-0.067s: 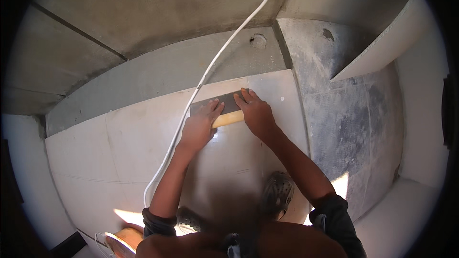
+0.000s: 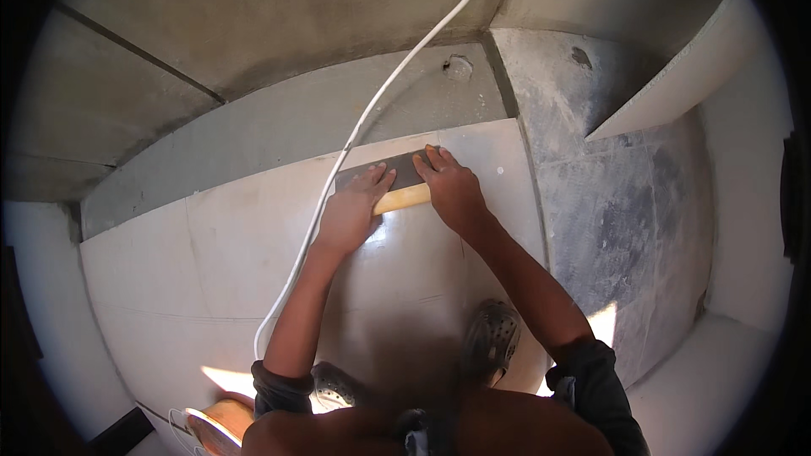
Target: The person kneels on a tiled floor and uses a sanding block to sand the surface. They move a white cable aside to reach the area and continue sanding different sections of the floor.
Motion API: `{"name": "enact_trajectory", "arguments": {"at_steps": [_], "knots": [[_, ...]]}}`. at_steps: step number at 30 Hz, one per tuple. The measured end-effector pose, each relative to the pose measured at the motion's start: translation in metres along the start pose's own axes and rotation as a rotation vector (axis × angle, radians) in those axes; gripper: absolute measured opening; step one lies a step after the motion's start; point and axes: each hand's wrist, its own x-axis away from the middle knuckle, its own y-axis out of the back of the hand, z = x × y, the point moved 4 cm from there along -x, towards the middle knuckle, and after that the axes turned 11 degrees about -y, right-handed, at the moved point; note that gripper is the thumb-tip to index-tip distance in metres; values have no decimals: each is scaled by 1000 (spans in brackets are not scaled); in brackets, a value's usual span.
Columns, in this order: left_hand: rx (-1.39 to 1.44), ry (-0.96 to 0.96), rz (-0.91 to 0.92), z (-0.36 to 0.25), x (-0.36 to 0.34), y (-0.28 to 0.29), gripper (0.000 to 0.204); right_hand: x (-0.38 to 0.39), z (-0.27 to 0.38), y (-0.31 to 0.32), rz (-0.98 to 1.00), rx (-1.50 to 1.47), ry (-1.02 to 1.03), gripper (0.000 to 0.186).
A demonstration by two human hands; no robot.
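Observation:
A plastering trowel [image 2: 401, 197] with a dark flat blade and a pale wooden handle lies against the smooth pale surface [image 2: 245, 245] before me. My left hand [image 2: 351, 213] grips the left end of the handle, its fingertips resting on the blade. At the other end my right hand [image 2: 453, 190] holds the handle, with its fingers reaching over the blade to the far edge. Palms and thumbs are mostly hidden. The blade's left end comes close to a white cable [image 2: 372, 110].
The cable runs from the top down past my left forearm. Dark clogs [image 2: 490, 339] are below my arms. An orange-brown round container [image 2: 221, 422] stands at lower left. A curved pale panel [image 2: 684, 76] juts in at the right, and a grey strip [image 2: 279, 142] borders the far edge.
Both hands and the trowel have shifted slightly away from me, toward the grey strip. My grip looks the same.

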Motion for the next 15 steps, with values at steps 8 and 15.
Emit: {"name": "enact_trajectory", "arguments": {"at_steps": [8, 15], "knots": [[-18, -31, 31, 7, 4, -8, 79, 20, 7, -4, -28, 25, -32, 48], [-32, -75, -80, 15, -23, 5, 81, -14, -5, 3, -94, 8, 10, 47]]}}
